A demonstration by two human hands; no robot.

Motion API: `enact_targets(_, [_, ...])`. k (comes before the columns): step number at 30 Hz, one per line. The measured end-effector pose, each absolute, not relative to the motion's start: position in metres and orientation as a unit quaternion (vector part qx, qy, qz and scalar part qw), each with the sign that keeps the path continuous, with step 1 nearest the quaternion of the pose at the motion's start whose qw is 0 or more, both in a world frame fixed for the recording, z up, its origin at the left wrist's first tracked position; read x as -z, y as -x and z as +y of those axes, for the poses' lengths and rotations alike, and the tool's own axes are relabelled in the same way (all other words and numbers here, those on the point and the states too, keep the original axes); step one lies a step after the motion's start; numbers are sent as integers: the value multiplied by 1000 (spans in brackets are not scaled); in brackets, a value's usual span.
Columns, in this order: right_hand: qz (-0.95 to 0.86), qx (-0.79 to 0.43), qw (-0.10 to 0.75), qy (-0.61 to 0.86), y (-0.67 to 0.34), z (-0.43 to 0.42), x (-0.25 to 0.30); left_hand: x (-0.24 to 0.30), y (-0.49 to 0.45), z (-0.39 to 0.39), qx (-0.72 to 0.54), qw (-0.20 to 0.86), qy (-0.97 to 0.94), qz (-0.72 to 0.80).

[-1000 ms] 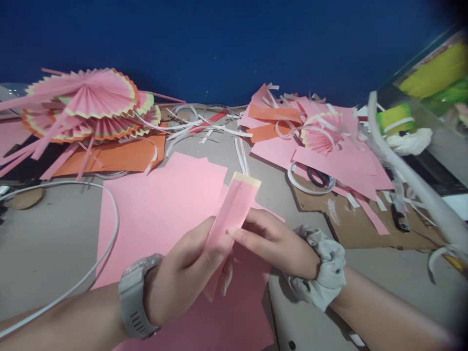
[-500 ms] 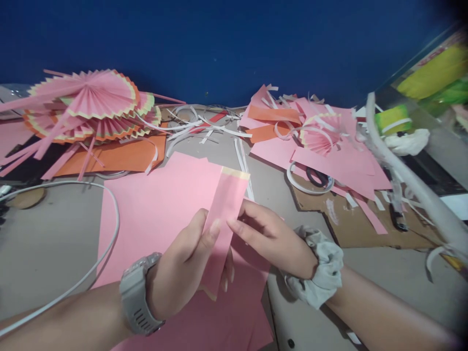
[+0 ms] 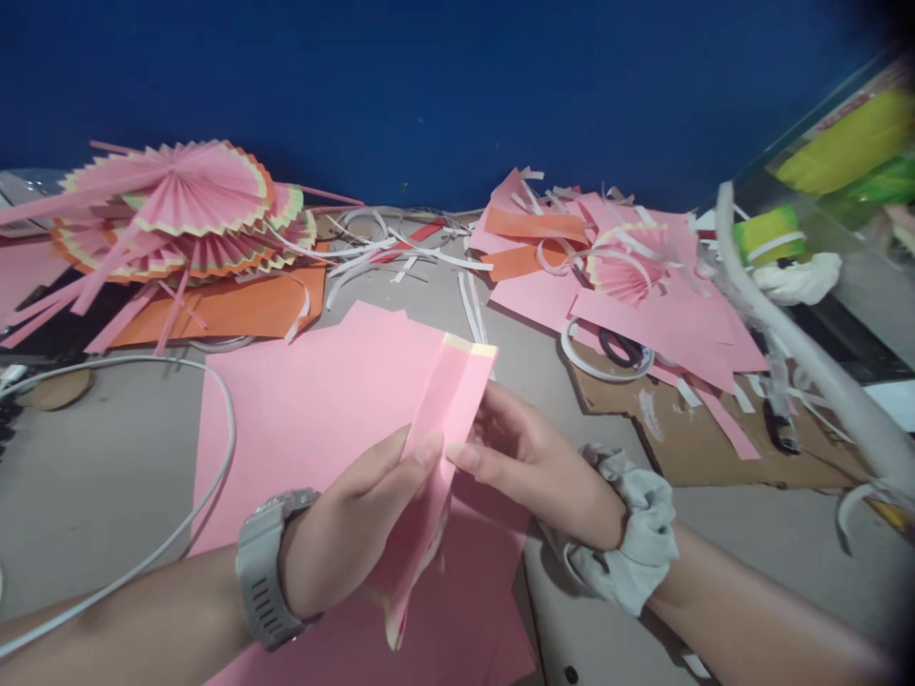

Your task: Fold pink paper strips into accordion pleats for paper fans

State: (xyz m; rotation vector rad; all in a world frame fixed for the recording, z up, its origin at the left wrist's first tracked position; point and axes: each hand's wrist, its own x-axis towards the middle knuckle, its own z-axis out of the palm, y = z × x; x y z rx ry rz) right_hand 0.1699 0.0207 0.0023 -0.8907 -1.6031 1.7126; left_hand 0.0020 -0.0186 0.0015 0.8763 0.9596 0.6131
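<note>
Between my hands is a folded strip of pink paper (image 3: 444, 391) with pale yellow ends, tilted up and away from me. My left hand (image 3: 357, 519), with a grey watch at the wrist, grips its left side, thumb on top. My right hand (image 3: 525, 453), with a pale scrunchie at the wrist, pinches the right edge between thumb and fingers; those fingers are partly hidden behind the paper. A lengthwise crease shows on the strip, and its lower end parts into layers. Beneath it lie large pink sheets (image 3: 286, 419).
Pleated pink paper fans (image 3: 193, 191) are piled at the back left on orange paper (image 3: 229, 303). White paper strips (image 3: 372, 250) lie scattered at the back. To the right, pink sheets, a tape roll (image 3: 572, 353) and a cutter (image 3: 779, 426) rest on cardboard (image 3: 686, 457). A white cable (image 3: 230, 433) curves at left.
The strip has turned slightly so that a crease and its right-hand face now show, and its lower end has opened apart. Both hands stay on it, with the right thumb slightly lower.
</note>
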Motion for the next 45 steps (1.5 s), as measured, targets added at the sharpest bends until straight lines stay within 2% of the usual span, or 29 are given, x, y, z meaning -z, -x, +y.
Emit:
enact_targets(5, [-610,-679,269,308,-170,21,-7,-4,-2,-19,-271,822,-364,343])
enact_targets(11, [-612,-673,265,320,-171,21,-6,-8,-2,-17,-241,875,-315,278])
enact_targets(15, [-605,-672,281,323,-169,21,-4,-6,-4,-19,-240,848,-363,303])
enact_targets(20, [-548,-684,291,383,-171,22,0,-3,-8,-19,-244,747,-449,426])
enact_targets(25, [-531,-702,301,367,-173,24,0,-1,-9,-20,-250,727,-460,444])
enact_targets(30, [-566,-673,314,357,-175,24,-1,1,-4,-22,-190,689,-504,485])
enact_targets(35, [-575,-665,310,361,-175,23,-1,2,-6,-24,-207,734,-480,434])
enact_targets(40, [-583,-666,324,332,-175,24,0,0,-10,-23,-169,781,-459,388])
enact_targets(45, [-576,-675,342,308,-173,25,-1,1,-11,-26,-175,772,-472,388])
